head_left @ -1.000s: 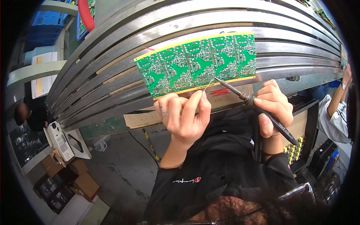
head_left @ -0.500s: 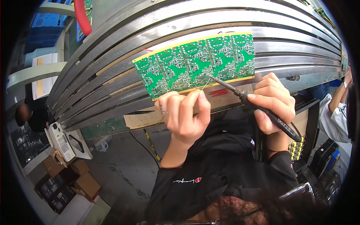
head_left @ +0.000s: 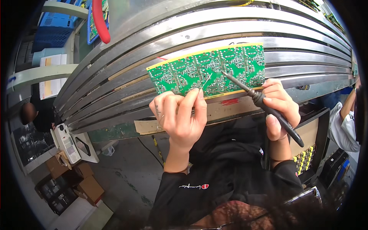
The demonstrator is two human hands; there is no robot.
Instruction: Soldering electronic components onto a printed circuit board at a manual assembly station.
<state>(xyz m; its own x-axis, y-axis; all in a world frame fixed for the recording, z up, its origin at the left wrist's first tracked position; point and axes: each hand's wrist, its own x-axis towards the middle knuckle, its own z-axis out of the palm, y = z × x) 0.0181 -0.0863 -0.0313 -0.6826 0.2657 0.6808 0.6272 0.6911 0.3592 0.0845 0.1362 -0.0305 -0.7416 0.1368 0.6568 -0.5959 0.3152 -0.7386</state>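
Observation:
A green circuit board [head_left: 165, 79] with yellow edge strips lies on the metal rails, its solder joints facing up. My left hand [head_left: 178, 115] is closed, pinching a thin solder wire [head_left: 206, 81] between thumb and forefinger, over the board's near edge. The wire's free end points at the middle of the board. In my right hand [head_left: 283, 105] is a black soldering iron [head_left: 256, 96], gripped like a pen. Its tip is at the board's middle, a little right of the wire's end; whether it touches a joint I cannot tell.
Slatted metal rails [head_left: 184, 36] run across the bench. Red wire pieces [head_left: 230, 101] rest on cardboard [head_left: 147, 127] along the near side. A red curved handle or tube [head_left: 100, 23] is at upper left. Other people are at far left and at right, where a sleeve [head_left: 342, 124] shows.
The iron tip and the wire end have moved farther up the board and now stand apart, where they met before. My left hand has shifted left. The whole view has shifted slightly.

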